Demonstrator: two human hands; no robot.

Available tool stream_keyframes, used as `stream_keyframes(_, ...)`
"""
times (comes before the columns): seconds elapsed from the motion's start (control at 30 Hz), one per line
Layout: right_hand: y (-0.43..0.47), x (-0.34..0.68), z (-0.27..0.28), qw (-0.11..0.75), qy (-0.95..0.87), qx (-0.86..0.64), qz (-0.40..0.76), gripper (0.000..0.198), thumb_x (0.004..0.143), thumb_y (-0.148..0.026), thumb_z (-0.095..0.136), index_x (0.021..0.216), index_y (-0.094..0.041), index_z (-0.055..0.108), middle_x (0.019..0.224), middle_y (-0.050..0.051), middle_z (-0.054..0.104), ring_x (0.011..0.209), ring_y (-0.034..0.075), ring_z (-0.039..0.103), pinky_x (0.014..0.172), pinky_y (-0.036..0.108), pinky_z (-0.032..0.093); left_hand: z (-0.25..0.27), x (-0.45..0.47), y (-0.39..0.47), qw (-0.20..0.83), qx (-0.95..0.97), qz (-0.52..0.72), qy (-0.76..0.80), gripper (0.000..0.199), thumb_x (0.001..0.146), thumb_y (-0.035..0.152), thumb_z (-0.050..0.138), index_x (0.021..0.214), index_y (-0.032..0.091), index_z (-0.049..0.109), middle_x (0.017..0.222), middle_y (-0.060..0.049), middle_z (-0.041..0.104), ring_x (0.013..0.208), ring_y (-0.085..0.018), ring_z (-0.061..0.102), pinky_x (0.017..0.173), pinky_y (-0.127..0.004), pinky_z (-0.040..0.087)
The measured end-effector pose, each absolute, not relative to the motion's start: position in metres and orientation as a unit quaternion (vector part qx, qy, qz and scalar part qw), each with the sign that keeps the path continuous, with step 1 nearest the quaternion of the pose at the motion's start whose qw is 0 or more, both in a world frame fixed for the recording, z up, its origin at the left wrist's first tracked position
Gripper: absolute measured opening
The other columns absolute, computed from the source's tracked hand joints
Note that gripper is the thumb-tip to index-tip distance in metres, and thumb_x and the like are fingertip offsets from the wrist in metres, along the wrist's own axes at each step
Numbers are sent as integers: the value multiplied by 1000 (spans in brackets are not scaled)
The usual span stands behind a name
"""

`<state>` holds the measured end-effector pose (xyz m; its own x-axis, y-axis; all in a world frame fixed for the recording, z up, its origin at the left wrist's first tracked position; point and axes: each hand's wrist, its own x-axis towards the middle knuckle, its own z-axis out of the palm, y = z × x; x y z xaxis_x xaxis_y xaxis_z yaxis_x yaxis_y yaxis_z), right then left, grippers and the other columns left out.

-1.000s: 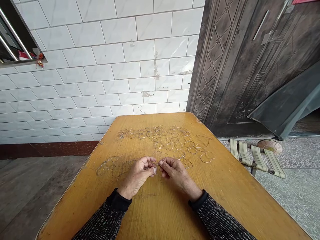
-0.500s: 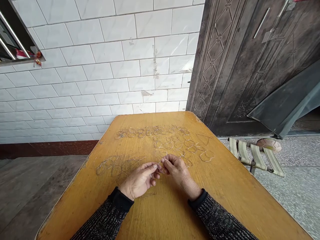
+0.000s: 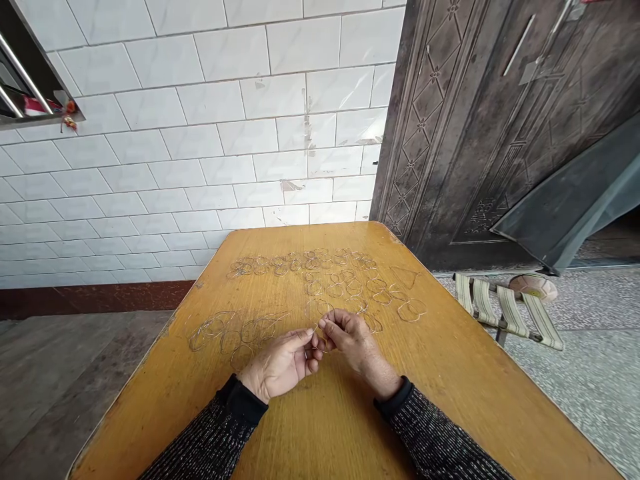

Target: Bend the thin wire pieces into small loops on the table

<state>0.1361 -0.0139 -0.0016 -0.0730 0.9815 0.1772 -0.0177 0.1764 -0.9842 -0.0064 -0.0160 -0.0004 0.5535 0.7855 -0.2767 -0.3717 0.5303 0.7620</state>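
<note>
Between my two hands is a thin piece of wire, bent into a small loop and partly hidden by the fingers. My left hand pinches it between thumb and index finger, its other fingers curled, palm turned up. From the right, my right hand grips the same wire with thumb and forefinger, close to the left fingertips. Left of my left hand lie several loose wire loops. Beyond the right hand, looped wire shapes are spread on the wooden table.
A row of looped wire pieces runs across the table's far part. White tiled wall stands behind it. To the right are a dark carved door and a low stool with striped straps.
My fingers have shifted slightly on the wire, and the visible bit between them has changed angle. The whole view has moved a little; the loops on the table lie as before.
</note>
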Motion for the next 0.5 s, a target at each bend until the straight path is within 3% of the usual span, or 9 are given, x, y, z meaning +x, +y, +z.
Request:
stream_keyframes(0.3,-15,132,1,526,-534,-411,518,27,70,-39,57,56,-17,48,47,-2,53,41,8,47,43,21,37,1,-6,-15,839,296,345,301,19,70,24,64,59,11,56,71,-4,54,59,-7,49,56,-19,38)
stream_keyframes(0.5,-11,137,1,531,-507,-417,536,34,65,-44,62,51,-17,47,42,-4,49,37,6,41,42,20,33,-3,-9,-13,814,336,358,311,19,72,30,63,69,12,57,73,-3,56,62,-9,51,54,-20,36)
